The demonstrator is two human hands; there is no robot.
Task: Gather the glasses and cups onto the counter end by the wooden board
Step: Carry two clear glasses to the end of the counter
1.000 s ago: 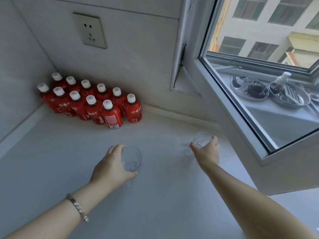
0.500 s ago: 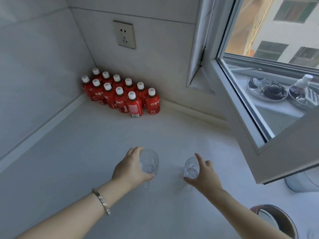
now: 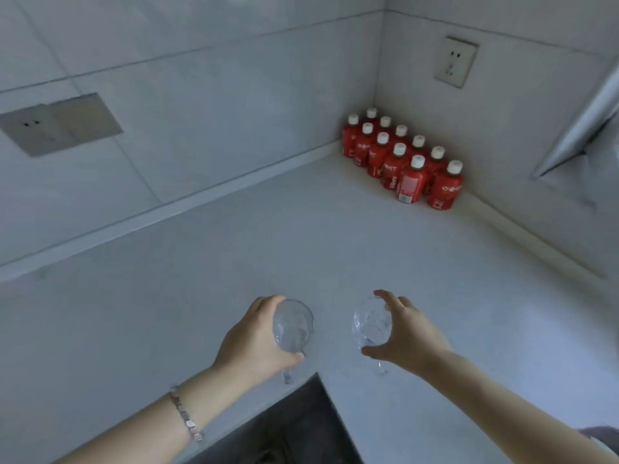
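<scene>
My left hand (image 3: 254, 343) grips a clear stemmed glass (image 3: 293, 324) by its bowl, held above the white counter (image 3: 201, 279) near its inner corner edge. My right hand (image 3: 407, 333) holds a second clear stemmed glass (image 3: 370, 321), fingers wrapped around the bowl from the right. Both glasses look empty and hang side by side, a short gap between them. Their stems point down and are partly hidden by my hands. No wooden board is in view.
Several red bottles with white caps (image 3: 405, 162) stand packed in the far right corner. Wall sockets (image 3: 454, 61) (image 3: 57, 123) sit on the tiled walls. A dark gap (image 3: 294, 426) opens at the counter's inner corner below my hands. A window frame (image 3: 576, 128) juts in at right.
My view has swung to the left, so the bottles and window slid right. Both hands have drawn back toward me, each still holding its glass, now lifted off the counter.
</scene>
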